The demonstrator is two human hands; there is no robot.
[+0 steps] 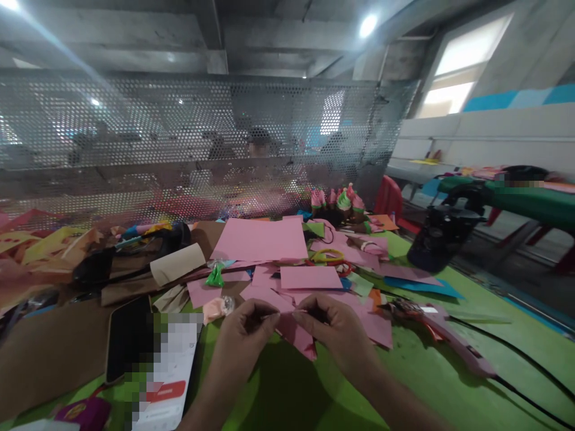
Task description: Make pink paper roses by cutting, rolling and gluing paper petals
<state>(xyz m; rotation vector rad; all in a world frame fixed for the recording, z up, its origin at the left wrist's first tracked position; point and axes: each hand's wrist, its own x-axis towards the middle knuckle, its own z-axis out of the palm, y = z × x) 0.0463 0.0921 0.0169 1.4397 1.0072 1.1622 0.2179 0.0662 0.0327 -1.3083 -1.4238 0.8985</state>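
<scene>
Over the green table, my left hand [247, 335] is closed in a pinch, thumb against the fingers. Opposite it, my right hand [335, 329] pinches in the same way, the fingertips a short gap apart. A small piece of pink paper [295, 335] shows between and below the fingertips, and both hands appear to grip its edges; the exact grip is hidden by the fingers. Under and behind the hands lie more pink paper sheets [260, 239], with a cut pink card [309, 278] on top. Yellow-handled scissors [327, 256] rest among them.
To the right lie a pink glue gun [462, 341] with a black cord and a dark tumbler [442, 239]. Two phones, one black [130, 338] and one lit [171, 377], are at left beside brown cardboard [54, 353]. Cupcake-like crafts [344, 200] stand before a perforated metal screen [179, 131].
</scene>
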